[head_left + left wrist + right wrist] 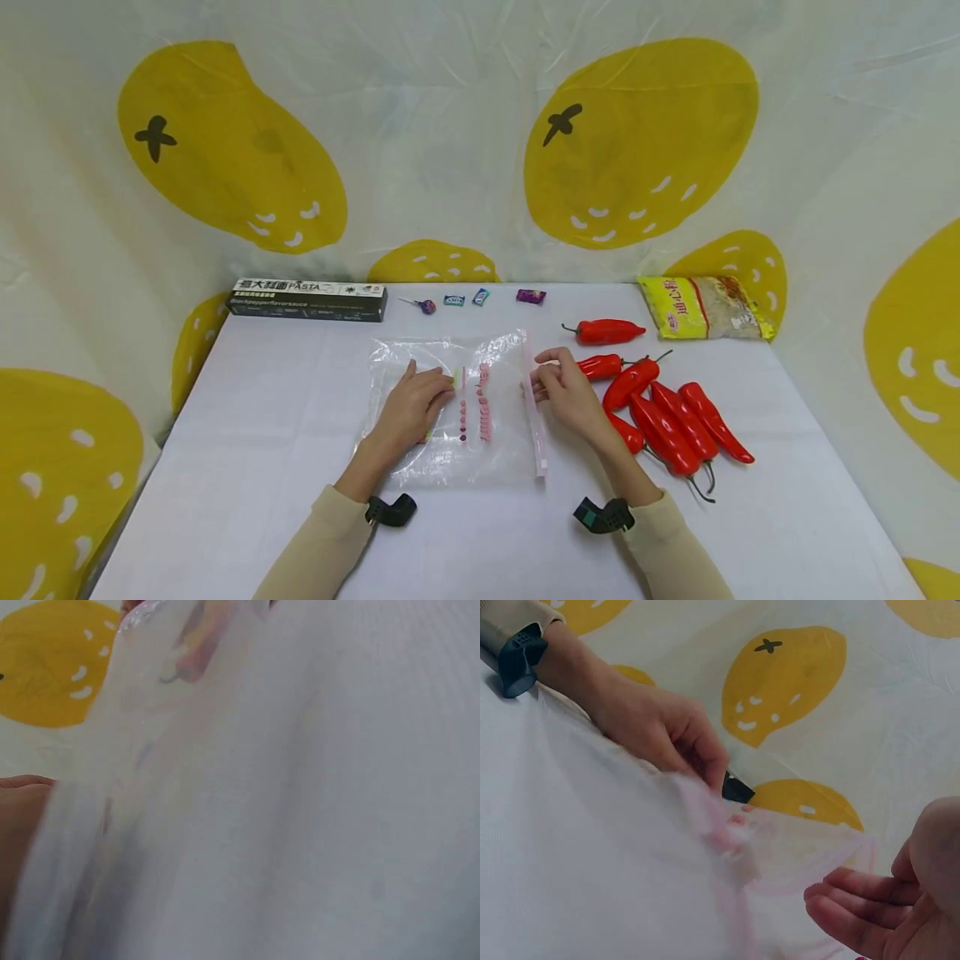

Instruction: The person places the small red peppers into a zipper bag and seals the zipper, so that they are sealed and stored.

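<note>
A clear zip bag with pink printing lies in front of me, its pink zip edge on the right. My left hand rests on top of the bag, left of the printed column, with fingers bent downward. Beside the zip edge is my right hand, its loosely bent fingertips right at the bag's mouth. The right wrist view shows these fingers slightly spread, near the pink-edged film. In the left wrist view, the translucent bag fills much of the picture.
Several red peppers lie right of my right hand. A yellow food packet stands back right. Along the back lie a black pasta box, a lollipop, two small blue-green wrapped candies and a purple one.
</note>
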`<state>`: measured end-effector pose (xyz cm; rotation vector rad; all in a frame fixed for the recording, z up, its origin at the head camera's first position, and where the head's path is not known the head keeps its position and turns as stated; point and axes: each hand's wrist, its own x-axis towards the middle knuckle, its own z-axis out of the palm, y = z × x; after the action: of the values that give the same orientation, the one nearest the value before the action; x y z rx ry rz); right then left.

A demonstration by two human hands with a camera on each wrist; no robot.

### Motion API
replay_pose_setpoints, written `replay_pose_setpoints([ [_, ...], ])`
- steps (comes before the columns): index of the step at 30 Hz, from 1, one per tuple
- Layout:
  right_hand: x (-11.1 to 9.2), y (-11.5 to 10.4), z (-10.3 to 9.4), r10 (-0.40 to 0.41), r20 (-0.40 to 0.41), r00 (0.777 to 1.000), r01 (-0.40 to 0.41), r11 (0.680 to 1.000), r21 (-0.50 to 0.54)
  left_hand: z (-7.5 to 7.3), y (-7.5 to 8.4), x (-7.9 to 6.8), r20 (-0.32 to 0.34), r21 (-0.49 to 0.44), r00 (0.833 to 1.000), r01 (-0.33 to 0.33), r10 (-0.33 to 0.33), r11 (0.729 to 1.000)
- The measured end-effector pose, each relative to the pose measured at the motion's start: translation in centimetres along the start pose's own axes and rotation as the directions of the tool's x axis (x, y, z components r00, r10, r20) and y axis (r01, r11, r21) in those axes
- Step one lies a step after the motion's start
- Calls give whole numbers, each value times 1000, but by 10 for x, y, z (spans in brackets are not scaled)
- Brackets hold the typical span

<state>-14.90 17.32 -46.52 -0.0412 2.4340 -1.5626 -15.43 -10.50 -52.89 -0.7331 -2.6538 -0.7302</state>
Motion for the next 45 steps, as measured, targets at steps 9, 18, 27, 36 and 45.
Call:
replay_pose_setpoints([
  [9, 2, 6, 2, 44, 69, 997, -33, 987, -160, 1, -3, -1, -133, -173, 991, 5, -29, 985],
  [18, -1, 6, 3, 26, 73, 997, -13, 984, -178, -1, -6, 0, -242, -344, 965, 12, -101, 939],
  [27, -4, -1, -20, -77, 36, 996, 84, 949, -305, -1, -6, 1, -226, -393, 967, 22, -120, 919],
  [36, -6, 4, -69, -68, -163, 984, -24, 864, -504, -1, -9, 0, -229, -374, 967, 19, -112, 927],
  [45, 0, 28, -99, -34, -144, 989, -67, 763, -643, -1, -7, 0, -218, -373, 970, 16, -104, 928],
])
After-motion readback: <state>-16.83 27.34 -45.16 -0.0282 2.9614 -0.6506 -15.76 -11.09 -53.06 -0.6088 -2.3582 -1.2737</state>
